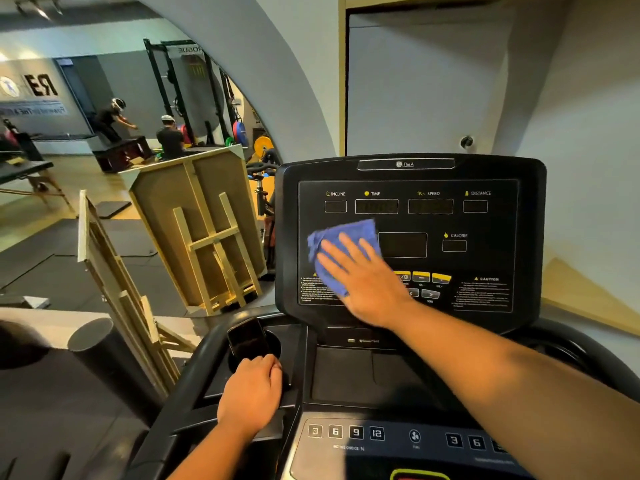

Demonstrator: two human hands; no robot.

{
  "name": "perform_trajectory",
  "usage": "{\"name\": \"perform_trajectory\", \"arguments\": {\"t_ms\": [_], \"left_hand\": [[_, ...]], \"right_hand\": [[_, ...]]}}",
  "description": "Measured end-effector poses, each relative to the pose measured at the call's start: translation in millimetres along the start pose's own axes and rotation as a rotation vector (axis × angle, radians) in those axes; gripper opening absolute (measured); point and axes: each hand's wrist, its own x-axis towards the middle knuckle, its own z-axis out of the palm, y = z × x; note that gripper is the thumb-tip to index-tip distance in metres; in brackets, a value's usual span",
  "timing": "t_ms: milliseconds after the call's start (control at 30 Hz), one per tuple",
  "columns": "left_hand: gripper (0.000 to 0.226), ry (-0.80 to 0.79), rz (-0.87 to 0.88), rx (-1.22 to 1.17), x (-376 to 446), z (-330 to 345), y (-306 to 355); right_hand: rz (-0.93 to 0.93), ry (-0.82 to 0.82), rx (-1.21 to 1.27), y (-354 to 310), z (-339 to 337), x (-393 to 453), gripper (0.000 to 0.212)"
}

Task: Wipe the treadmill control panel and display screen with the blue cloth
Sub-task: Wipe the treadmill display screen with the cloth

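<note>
Right hand (363, 278) flat, pressing blue cloth (341, 249) on display screen (408, 244); left hand (251, 396) gripping console edge beside phone (247, 339).

Two hands (363, 278), one blue cloth (341, 237)

Two bare forearms and hands of a person, seen from the wearer's own head.
Both arms are uncovered from the picture's lower edge to the fingertips: no sleeve, glove, watch, ring or band shows on the left hand (251, 393) or the right hand (363, 278). Fingernails look short and unpainted.
</note>
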Motion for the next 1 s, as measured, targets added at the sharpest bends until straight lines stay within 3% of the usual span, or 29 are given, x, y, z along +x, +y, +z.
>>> {"name": "perform_trajectory", "arguments": {"t_ms": [100,233,333,433,500,667,900,1000], "left_hand": [[0.030,-0.006,-0.002,0.003,0.6,-0.8,0.2],[0.031,0.010,0.002,-0.022,0.1,-0.5,-1.1],[0.030,0.014,0.009,-0.026,-0.3,-0.9,2.1],[0.029,0.023,-0.004,-0.031,-1.0,-2.9,1.2],[0.028,0.026,-0.018,-0.038,1.6,-1.5,-0.9],[0.023,0.014,-0.019,-0.027,6.6,1.7,-1.5],[0.025,0.033,-0.006,-0.038,3.4,-0.5,1.3],[0.024,0.025,-0.011,-0.041,4.2,-1.7,2.1]], "right_hand": [[0.218,0.056,-0.002,41.5,-16.8,7.6,0.075],[0.344,0.017,0.020,44.9,-7.0,-47.2,0.086],[0.237,-0.023,-0.015,17.3,4.7,-51.8,0.084],[0.011,0.004,-0.043,6.6,0.5,-2.5,0.075],[0.001,0.029,-0.046,11.6,-9.5,37.8,0.072],[0.209,0.138,-0.058,63.7,-35.2,78.1,0.070],[0.626,0.160,0.062,108.4,-21.2,-24.5,0.064],[0.605,0.140,0.053,81.3,-4.3,-55.5,0.073]]}}
